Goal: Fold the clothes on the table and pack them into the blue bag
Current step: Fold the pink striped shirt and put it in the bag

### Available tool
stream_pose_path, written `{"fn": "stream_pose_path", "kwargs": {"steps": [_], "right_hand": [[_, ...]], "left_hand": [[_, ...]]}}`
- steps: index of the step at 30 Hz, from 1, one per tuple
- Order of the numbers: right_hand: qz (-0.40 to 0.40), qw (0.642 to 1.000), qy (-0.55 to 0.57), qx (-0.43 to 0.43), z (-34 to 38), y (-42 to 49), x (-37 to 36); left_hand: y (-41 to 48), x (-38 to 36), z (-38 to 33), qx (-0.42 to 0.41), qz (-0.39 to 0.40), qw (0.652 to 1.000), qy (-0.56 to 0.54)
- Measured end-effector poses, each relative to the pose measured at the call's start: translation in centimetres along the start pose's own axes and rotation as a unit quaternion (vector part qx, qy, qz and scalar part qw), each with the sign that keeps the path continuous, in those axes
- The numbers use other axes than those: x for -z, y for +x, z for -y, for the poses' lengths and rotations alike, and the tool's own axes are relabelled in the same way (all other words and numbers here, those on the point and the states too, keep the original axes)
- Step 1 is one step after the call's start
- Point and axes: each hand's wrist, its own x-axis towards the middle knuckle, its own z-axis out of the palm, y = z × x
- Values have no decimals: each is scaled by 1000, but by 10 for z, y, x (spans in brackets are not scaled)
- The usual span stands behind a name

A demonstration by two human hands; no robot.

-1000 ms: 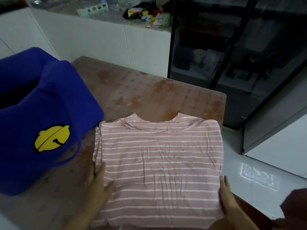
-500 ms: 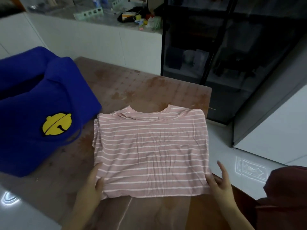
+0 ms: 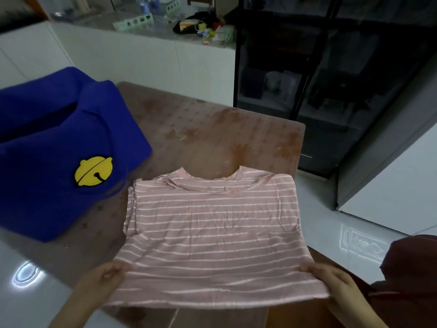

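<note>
A pink shirt with white stripes [image 3: 212, 233] lies on the brown table [image 3: 212, 133], its sleeves folded in and its collar pointing away from me. My left hand [image 3: 101, 278] grips the near left corner of the shirt. At the near right corner my right hand [image 3: 331, 280] grips the hem. That near edge is raised off the table. The blue bag [image 3: 54, 147], with a yellow bell patch, stands on the table's left part, its mouth open at the top.
A dark red garment [image 3: 411, 280] sits at the lower right beside the table. A dark glass cabinet [image 3: 331, 79] stands behind the table. At the back, a white counter [image 3: 142, 50] holds small items. White glossy floor lies to the right.
Both hands went from lying beside the shirt's lower sides to gripping its near corners. The near hem has been lifted off the table toward me.
</note>
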Motion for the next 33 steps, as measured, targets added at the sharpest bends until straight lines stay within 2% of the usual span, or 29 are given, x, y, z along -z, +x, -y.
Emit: {"fn": "stream_pose_path", "kwargs": {"steps": [2, 4, 6, 7, 9, 10, 11, 12, 15, 17, 21, 27, 29, 31, 33], "right_hand": [[14, 995, 98, -12, 15, 4, 1], [77, 988, 131, 11, 34, 13, 1], [127, 990, 42, 45, 52, 26, 2], [123, 989, -38, 67, 60, 33, 1], [87, 975, -179, 97, 75, 46, -4], [65, 967, -224, 101, 81, 51, -7], [49, 959, -259, 107, 83, 58, -9], [27, 953, -280, 113, 85, 64, -12], [-67, 956, -242, 150, 93, 74, -27], [-124, 961, -195, 152, 98, 83, -34], [-162, 944, -249, 145, 94, 107, -36], [-173, 941, -274, 98, 98, 166, -45], [-174, 943, -271, 85, 98, 184, -49], [-134, 952, -264, 71, 95, 192, -54], [-98, 942, -311, 80, 84, 193, -57]], "left_hand": [[2, 4, -28, 7, 23, 996, -90], [7, 13, -60, 49, 66, 973, -216], [19, 24, -80, 56, 147, 942, -297], [26, 30, -85, 46, 184, 938, -290], [42, 32, -87, 2, 226, 963, -144], [50, 28, -86, -27, 211, 975, -56], [55, 23, -88, -55, 163, 985, 9], [63, 18, -88, -91, 110, 989, 33], [79, 15, -93, -153, -3, 988, 11], [93, 16, -90, -177, -42, 983, 8], [115, 2, -94, -105, -27, 992, -71], [172, -16, -105, -49, -102, 984, -139], [180, -25, -108, -58, -93, 984, -143], [184, -36, -104, -62, -53, 986, -146], [182, -43, -92, -121, -43, 988, -88]]}}
